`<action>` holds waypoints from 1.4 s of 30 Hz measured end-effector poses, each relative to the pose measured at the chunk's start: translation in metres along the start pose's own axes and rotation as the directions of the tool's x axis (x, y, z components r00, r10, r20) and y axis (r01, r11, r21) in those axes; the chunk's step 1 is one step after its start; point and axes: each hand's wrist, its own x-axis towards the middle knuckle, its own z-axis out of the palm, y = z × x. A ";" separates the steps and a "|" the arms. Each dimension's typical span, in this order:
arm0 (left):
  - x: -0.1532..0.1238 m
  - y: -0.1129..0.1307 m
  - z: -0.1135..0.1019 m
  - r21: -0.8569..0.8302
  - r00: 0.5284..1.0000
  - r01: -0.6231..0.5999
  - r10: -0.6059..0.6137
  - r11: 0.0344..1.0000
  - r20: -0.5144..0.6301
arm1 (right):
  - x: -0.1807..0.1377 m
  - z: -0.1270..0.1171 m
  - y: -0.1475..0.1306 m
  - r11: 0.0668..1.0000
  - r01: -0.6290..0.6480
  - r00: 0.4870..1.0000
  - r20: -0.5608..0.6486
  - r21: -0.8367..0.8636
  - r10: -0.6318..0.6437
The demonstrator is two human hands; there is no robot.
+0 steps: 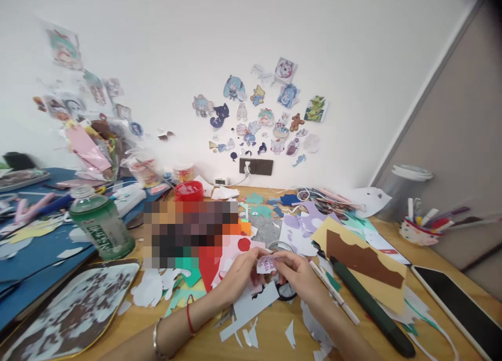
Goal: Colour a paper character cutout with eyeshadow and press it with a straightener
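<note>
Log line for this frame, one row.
left hand: pinches paper cutout | right hand: pinches same cutout | below: scissors, scraps | right: pen

Head camera looks down, near the desk (pixel 274 335).

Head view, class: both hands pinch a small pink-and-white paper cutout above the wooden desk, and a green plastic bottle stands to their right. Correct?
Not quite. In the head view the green plastic bottle stands to the left of the hands, not right. Both hands, left and right, do pinch the small pink-and-white paper cutout.

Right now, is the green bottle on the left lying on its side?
No, the green bottle stands upright with its cap on top, at the edge of the blue mat.
</note>
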 end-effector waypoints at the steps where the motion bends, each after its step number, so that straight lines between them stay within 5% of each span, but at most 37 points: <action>1: 0.000 -0.003 0.000 -0.017 1.000 0.005 -0.005 1.000 -0.011 | 0.000 -0.001 0.000 1.000 -0.008 1.000 -0.007 -0.001 0.008; 23: -0.010 -0.020 0.005 0.117 0.973 0.011 0.016 0.993 -0.231 | -0.002 0.002 -0.004 0.994 -0.099 0.995 0.021 -0.041 0.100; 42: -0.009 -0.018 0.006 0.084 0.985 -0.005 0.020 0.996 -0.173 | -0.001 0.002 0.006 0.997 -0.053 0.999 0.011 -0.048 0.053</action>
